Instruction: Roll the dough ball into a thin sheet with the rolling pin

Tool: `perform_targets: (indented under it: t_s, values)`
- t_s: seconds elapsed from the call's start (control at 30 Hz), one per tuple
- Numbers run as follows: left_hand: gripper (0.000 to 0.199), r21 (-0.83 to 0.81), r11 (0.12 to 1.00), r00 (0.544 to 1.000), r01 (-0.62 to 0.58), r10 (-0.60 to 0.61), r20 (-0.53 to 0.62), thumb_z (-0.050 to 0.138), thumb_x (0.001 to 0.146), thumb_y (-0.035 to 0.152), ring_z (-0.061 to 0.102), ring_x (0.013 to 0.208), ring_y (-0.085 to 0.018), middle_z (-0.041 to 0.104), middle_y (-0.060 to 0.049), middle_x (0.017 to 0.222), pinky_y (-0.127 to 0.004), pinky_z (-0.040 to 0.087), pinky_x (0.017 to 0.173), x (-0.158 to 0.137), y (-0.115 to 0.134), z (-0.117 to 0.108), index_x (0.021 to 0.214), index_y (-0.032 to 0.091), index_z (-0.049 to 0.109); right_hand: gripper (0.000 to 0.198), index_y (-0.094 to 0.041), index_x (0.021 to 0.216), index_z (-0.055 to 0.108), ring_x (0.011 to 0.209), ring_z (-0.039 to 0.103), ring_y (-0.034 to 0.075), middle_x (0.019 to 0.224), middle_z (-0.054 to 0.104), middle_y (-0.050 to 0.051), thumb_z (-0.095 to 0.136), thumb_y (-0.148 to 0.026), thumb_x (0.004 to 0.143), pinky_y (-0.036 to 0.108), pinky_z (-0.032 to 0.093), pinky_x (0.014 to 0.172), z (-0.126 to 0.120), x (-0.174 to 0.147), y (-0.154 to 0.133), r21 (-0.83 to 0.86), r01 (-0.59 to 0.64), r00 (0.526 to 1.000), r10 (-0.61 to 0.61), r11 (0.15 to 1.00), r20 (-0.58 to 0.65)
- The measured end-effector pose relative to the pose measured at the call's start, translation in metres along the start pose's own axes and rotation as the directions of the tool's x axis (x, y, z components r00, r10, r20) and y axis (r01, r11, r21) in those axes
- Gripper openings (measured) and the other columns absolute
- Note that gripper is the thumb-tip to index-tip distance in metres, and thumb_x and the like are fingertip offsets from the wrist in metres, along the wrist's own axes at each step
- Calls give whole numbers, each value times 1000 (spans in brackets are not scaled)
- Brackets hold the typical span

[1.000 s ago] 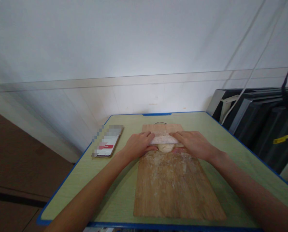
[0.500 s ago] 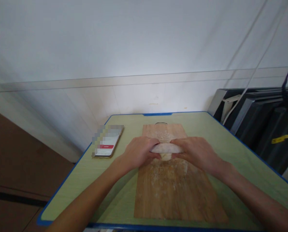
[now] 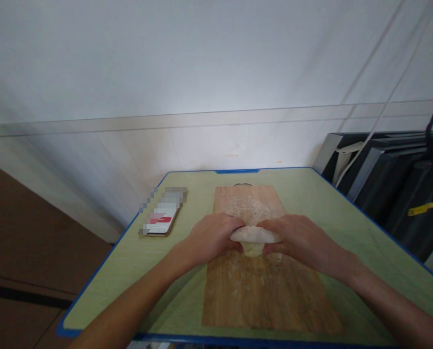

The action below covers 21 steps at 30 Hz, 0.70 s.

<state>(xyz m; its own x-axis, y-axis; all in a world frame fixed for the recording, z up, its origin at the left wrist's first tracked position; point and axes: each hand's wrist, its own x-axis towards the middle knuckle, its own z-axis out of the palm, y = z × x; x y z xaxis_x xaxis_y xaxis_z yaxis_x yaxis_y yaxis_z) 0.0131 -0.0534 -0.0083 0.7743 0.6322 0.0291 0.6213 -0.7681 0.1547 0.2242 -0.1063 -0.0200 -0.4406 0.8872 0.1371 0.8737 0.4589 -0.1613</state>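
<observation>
A pale piece of dough [image 3: 255, 235] lies across the wooden cutting board [image 3: 267, 295]. Its upper part looks like a thick white roll, and a softer, yellower flap shows under it. My left hand [image 3: 216, 235] grips the roll's left end, thumb on the near side and fingers on the far side. At the right end, my right hand [image 3: 296, 237] holds it the same way. Both hands are closed around the dough, and their fingers hide its ends. White flour is spread on the board beyond and in front of the dough.
The board rests on a light green table [image 3: 129, 291] with a blue rim. A phone [image 3: 163, 215] with a lit screen lies to the left. Behind stands a white wall [image 3: 209, 145]. Dark flat panels [image 3: 391, 179] and a white cable lean at the right.
Both hands have moved a little toward me along the board, bringing the dough with them. More of the floured board shows beyond it. The grip looks the same.
</observation>
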Motion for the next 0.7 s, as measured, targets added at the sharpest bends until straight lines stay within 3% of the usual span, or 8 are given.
perform_targets:
  t_s: [0.13,0.23,0.4,0.57,0.7]
  values:
    - [30,-48,999,1000,-18,18,2,61,75,45,61,85,-20,66,-1,89,-25,39,66,-3,-1,-1,94,22,62,30,-24,109,59,90,61,21,100,67,3,55,-38,82,29,42,69,-1,-8,5,3,102,993,-102,995,-52]
    - [38,-1,999,999,-40,40,3,47,82,54,60,83,-19,65,-3,89,-25,39,64,-7,-2,-1,96,20,59,29,-22,102,59,83,61,20,92,67,4,45,-43,87,29,41,63,-4,-9,6,-52,107,993,-109,993,-43]
    - [48,168,985,998,33,-24,-52,24,90,53,60,82,-19,63,-6,93,-27,40,64,-3,0,1,97,19,57,35,-19,86,55,73,60,19,85,62,5,35,-47,90,27,35,53,-3,1,5,-218,29,999,-37,976,-33]
    - [63,273,927,966,258,-239,-101,11,92,47,63,75,-21,66,-10,79,-29,41,62,18,-9,5,78,16,64,44,-19,74,57,72,62,20,76,65,6,26,-44,93,28,33,55,-2,19,8,-222,-90,993,105,971,54]
    - [64,294,916,962,273,-252,-110,9,92,45,62,70,-21,66,-11,73,-30,39,58,9,-2,10,75,17,64,41,-19,77,57,68,61,21,73,65,6,29,-45,92,29,31,52,9,6,-2,-319,-186,983,177,929,-59]
